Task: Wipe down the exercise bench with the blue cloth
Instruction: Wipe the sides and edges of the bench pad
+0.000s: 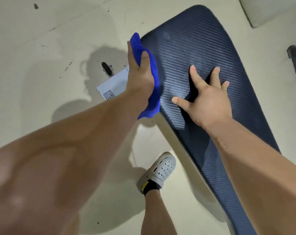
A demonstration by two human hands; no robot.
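Centre frame, the blue cloth (pixel 153 102) is gripped bunched by the left hand (pixel 140 73) at the exercise bench's (pixel 203 39) edge, seemingly half overhanging; it could be dragged off. Rightward, the right hand (pixel 206 99) is spread flat; prints may be left.
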